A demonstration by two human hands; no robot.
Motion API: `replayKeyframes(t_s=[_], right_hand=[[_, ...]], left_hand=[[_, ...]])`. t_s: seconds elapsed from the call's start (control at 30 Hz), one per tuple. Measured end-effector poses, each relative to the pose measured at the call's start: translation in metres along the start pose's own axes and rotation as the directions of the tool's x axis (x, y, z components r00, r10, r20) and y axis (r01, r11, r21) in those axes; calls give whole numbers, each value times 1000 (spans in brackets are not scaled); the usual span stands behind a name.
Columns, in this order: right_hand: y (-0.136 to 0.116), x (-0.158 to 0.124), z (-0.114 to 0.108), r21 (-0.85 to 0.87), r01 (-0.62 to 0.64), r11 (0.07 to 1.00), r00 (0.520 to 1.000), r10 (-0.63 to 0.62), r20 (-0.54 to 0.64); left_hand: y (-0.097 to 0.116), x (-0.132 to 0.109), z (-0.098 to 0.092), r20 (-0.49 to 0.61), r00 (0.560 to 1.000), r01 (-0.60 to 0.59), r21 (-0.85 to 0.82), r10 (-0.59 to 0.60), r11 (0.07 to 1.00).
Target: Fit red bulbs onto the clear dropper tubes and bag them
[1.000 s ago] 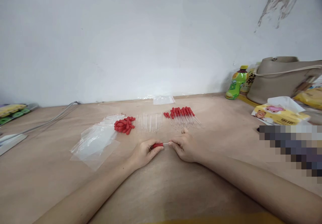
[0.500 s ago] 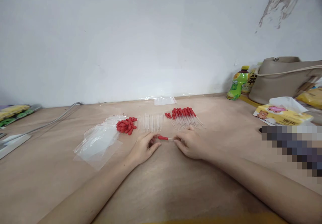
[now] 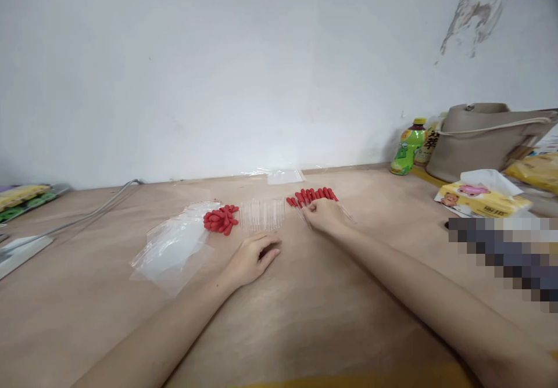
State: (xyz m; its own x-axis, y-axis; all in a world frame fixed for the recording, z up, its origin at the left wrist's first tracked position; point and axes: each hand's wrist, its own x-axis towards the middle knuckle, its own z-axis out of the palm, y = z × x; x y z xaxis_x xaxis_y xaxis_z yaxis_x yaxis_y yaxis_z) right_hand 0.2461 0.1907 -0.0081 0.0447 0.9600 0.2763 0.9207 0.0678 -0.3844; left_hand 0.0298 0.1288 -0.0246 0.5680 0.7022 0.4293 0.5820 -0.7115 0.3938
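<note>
Since half a second ago the right hand (image 3: 322, 214) has gone forward onto the row of red-capped droppers (image 3: 310, 195), at 1 o'clock from the left hand (image 3: 255, 257). Its fingers curl down over them, and any grip is hidden. The left hand lies slack and empty on the table (image 3: 305, 318), with glass tubes (image 3: 261, 214) at its 12 o'clock and red bulbs (image 3: 221, 218) at 11.

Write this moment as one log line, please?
left hand: resting on table | right hand: on dropper row | nearby: red bulbs, glass tubes

Illumination is bright, diffuse and even. Shadows on the worktop (image 3: 331, 318) are faint. Overall focus is soft; wide-angle distortion curves the worktop's far edge.
</note>
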Motion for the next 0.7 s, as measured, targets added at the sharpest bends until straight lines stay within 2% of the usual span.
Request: replayKeyframes(t_s=[0.1,0.27,0.4,0.57,0.7], right_hand=[[-9,7,12,-110,10,994,1000,-12,-21],[-15,15,23,-140,-21,990,1000,19,-13],[-17,16,23,-135,-43,990,999,47,26],[-17,13,19,-98,10,995,997,-3,76],[-14,12,17,-110,-8,994,998,15,62]], left_hand=[[0,0,-1,12,1000,-1,-5,1,1000],[2,0,-1,12,1000,1,-6,-1,1000],[1,0,0,4,1000,-9,-9,9,1000],[1,0,-1,6,1000,-2,-12,2,1000],[2,0,-1,8,1000,-7,-16,7,1000]])
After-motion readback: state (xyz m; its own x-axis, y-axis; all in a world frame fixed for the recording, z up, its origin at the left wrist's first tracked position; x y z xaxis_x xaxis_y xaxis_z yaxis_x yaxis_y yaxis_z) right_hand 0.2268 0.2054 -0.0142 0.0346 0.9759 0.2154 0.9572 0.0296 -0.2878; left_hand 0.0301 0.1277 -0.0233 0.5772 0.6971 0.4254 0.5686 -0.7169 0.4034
